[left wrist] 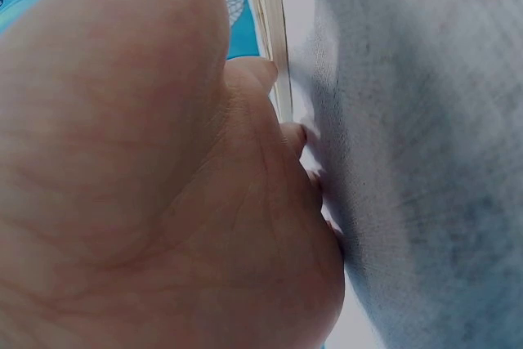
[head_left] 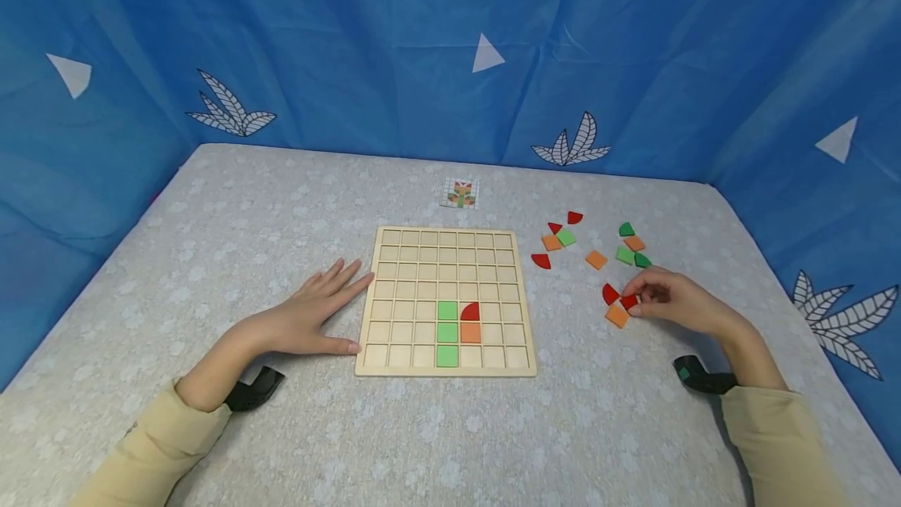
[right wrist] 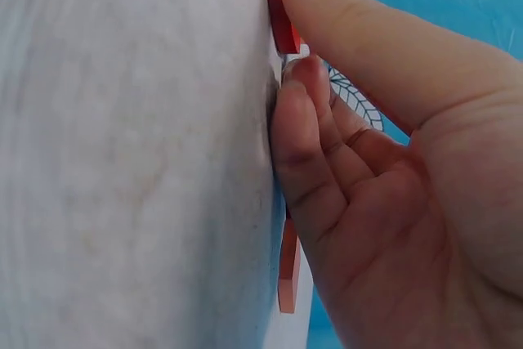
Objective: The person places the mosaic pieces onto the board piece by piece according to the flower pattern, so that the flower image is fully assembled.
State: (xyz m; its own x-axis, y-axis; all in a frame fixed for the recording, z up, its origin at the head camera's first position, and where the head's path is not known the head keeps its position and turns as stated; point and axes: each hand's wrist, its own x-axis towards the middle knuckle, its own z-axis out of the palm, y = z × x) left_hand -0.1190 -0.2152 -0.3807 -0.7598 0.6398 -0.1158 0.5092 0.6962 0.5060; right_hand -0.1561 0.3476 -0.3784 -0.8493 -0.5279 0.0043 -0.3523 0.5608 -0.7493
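A wooden grid board (head_left: 394,332) lies on the table. Set in its cells are several light green square tiles (head_left: 447,332), a red quarter-circle tile (head_left: 470,311) and an orange square tile (head_left: 470,332). Spread flat on the left, my left hand (head_left: 310,315) touches the board's left edge with thumb and a fingertip; its palm fills the left wrist view. On the right, my right hand (head_left: 679,303) pinches a red tile (head_left: 629,302) between thumb and fingers at the tabletop. Beside that tile lie a red quarter-circle (head_left: 610,293) and an orange square (head_left: 617,315).
Loose tiles lie right of the board, among them an orange square (head_left: 596,260), a red quarter-circle (head_left: 541,261), a light green square (head_left: 625,254) and a dark green quarter-circle (head_left: 627,229). A small pattern card (head_left: 461,193) sits behind the board. Blue cloth (head_left: 394,61) encloses the table.
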